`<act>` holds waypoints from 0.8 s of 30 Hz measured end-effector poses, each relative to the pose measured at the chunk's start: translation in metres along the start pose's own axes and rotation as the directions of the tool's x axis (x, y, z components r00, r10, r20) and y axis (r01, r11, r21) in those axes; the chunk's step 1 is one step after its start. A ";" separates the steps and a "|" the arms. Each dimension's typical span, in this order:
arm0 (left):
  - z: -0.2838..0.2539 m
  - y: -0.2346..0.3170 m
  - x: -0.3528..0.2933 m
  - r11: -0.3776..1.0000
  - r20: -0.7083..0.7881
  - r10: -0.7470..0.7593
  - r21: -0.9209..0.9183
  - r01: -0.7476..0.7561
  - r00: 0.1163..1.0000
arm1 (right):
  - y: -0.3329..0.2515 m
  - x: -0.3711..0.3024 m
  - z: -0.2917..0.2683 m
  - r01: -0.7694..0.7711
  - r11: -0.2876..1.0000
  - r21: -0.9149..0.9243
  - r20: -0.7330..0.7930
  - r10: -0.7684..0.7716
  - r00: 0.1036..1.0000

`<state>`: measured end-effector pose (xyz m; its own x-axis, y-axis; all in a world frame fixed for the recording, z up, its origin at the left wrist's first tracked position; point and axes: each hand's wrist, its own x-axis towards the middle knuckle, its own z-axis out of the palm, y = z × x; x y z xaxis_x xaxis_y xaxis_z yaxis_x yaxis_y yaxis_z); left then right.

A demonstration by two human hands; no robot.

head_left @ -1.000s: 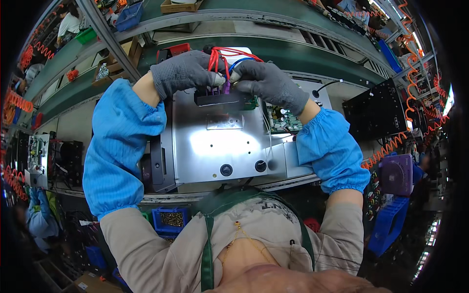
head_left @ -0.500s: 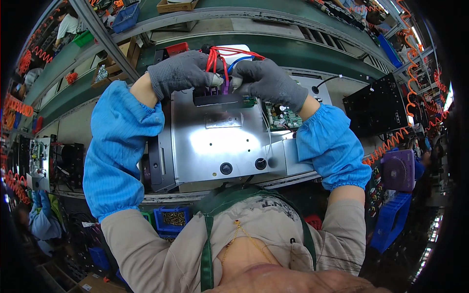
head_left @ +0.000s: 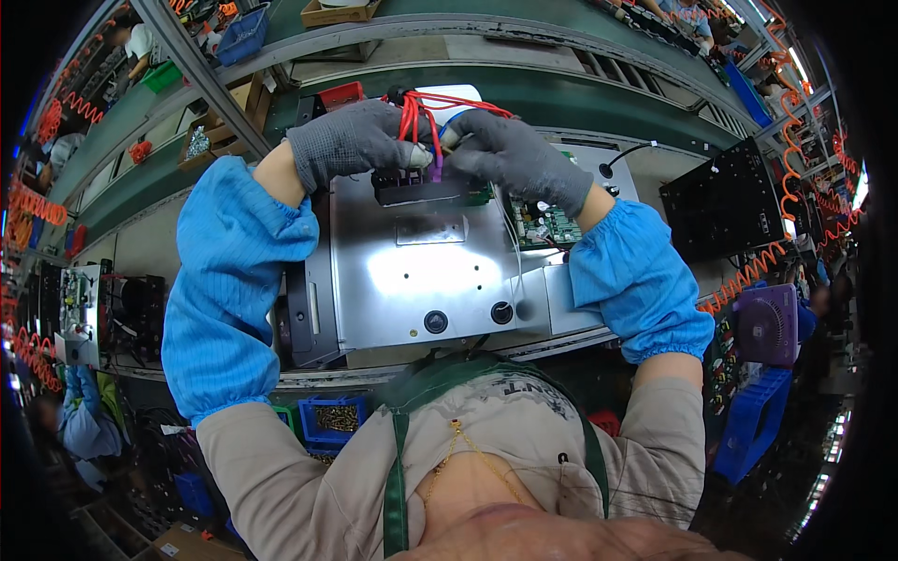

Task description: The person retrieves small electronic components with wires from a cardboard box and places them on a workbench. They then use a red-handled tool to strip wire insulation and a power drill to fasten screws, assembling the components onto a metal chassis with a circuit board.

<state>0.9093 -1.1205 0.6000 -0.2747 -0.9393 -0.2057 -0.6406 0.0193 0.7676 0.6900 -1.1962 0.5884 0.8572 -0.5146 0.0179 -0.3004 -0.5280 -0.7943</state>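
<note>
Both my hands wear grey gloves and work at the far edge of a silver metal case point(head_left: 369, 280). My left hand point(head_left: 355, 145) is closed, its fingertips pinching the bundle of red wires point(head_left: 412, 117) just above a purple terminal sleeve point(head_left: 437, 166). My right hand point(head_left: 524, 159) is also closed, finger and thumb at a blue wire point(head_left: 456, 119) beside the red ones. Its gripped end is hidden by the fingers. Below the hands lies a dark slot-like bracket point(head_left: 430, 194) with more purple parts partly hidden behind the left fingers.
A green circuit board point(head_left: 543, 224) sits right of the case. Farther right stand a black panel point(head_left: 720, 196) and a purple fan point(head_left: 767, 323). A blue bin of screws point(head_left: 332, 418) is near my left front. Orange coiled hoses point(head_left: 748, 276) hang at the right.
My right fingertips have moved slightly up and away from the purple sleeve, and the blue wire is now more covered. My left hand stays at the red wires.
</note>
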 end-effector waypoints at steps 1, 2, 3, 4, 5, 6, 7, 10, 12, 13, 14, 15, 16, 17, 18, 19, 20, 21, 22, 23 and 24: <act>0.000 -0.001 0.001 0.999 -0.006 -0.016 0.039 0.016 1.000 | -0.003 -0.001 -0.003 -0.044 0.998 0.048 0.005 0.044 0.999; 0.001 -0.002 0.002 1.000 -0.024 -0.014 -0.014 0.014 1.000 | -0.002 -0.002 -0.004 0.006 0.999 0.050 -0.058 -0.003 0.998; 0.001 -0.003 0.002 0.998 -0.043 -0.015 -0.067 0.012 0.999 | -0.001 -0.004 -0.004 0.056 0.997 0.049 -0.121 -0.050 0.991; 0.002 -0.003 0.003 0.993 -0.062 -0.016 -0.121 0.009 0.998 | 0.000 -0.005 -0.003 0.107 0.993 0.046 -0.181 -0.097 0.979; 0.000 0.008 0.001 0.998 -0.027 -0.001 -0.068 -0.001 1.000 | -0.001 -0.006 0.003 0.235 0.972 -0.005 -0.212 -0.230 0.950; 0.002 0.008 0.003 0.997 -0.024 0.008 -0.070 -0.010 1.000 | -0.002 -0.006 0.003 0.192 0.980 -0.050 -0.195 -0.198 0.961; 0.002 0.008 0.005 0.997 -0.022 0.017 -0.072 -0.018 1.000 | -0.003 -0.006 0.003 0.149 0.984 -0.097 -0.179 -0.165 0.970; -0.001 0.005 0.004 0.999 -0.046 -0.001 -0.045 -0.001 0.999 | -0.002 -0.005 0.004 0.106 0.988 -0.109 -0.143 -0.121 0.982; 0.002 0.010 0.002 0.987 -0.067 -0.044 -0.155 0.033 0.997 | -0.001 -0.007 0.004 0.107 0.991 -0.084 -0.082 -0.114 0.990; 0.003 0.012 0.002 0.961 -0.091 -0.134 -0.256 0.107 0.987 | -0.003 -0.006 0.005 0.101 0.988 -0.115 -0.071 -0.109 0.991; 0.004 0.015 0.002 0.917 -0.106 -0.228 -0.356 0.177 0.968 | -0.005 -0.006 0.005 0.084 0.992 -0.093 -0.047 -0.089 0.995; 0.005 0.017 0.002 0.858 -0.111 -0.321 -0.454 0.239 0.941 | -0.006 -0.006 0.006 0.067 0.995 -0.071 -0.022 -0.069 0.997; 0.006 0.019 0.002 0.882 -0.131 -0.302 -0.415 0.225 0.944 | -0.008 -0.007 0.006 0.050 0.998 -0.050 0.003 -0.049 0.999; 0.007 0.020 0.004 0.902 -0.148 -0.279 -0.379 0.206 0.949 | -0.011 -0.009 0.007 0.105 0.994 -0.037 -0.038 -0.106 0.994; 0.008 0.020 0.004 0.920 -0.165 -0.256 -0.343 0.188 0.952 | -0.015 -0.011 0.008 0.161 0.987 -0.027 -0.080 -0.162 0.983; 0.007 0.015 0.006 0.955 -0.122 -0.176 -0.260 0.140 0.977 | -0.018 -0.012 0.008 0.217 0.976 -0.018 -0.122 -0.217 0.969; 0.004 0.009 0.010 0.981 -0.076 -0.099 -0.177 0.084 0.992 | -0.023 -0.011 0.008 0.320 0.943 -0.097 -0.108 -0.329 0.938; 0.002 0.000 0.014 0.994 -0.027 -0.029 -0.103 0.026 0.999 | -0.027 -0.008 0.010 0.419 0.892 -0.168 -0.079 -0.436 0.897; -0.002 -0.010 0.018 0.999 0.025 0.036 -0.030 -0.035 0.999 | -0.030 -0.005 0.013 0.514 0.826 -0.233 -0.041 -0.536 0.843; -0.003 -0.014 0.021 0.790 0.096 0.351 0.504 -0.349 0.931 | -0.029 -0.001 0.015 0.520 0.800 -0.299 0.011 -0.542 0.840; -0.002 -0.018 0.020 0.708 0.119 0.425 0.574 -0.412 0.897 | -0.029 0.003 0.016 0.553 0.753 -0.356 0.071 -0.568 0.820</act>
<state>0.9170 -1.1400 0.5831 -0.6044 -0.7937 0.0694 -0.7518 0.5970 0.2801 0.7080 -1.1718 0.6019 0.9032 -0.0737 0.4229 0.0992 -0.9227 -0.3725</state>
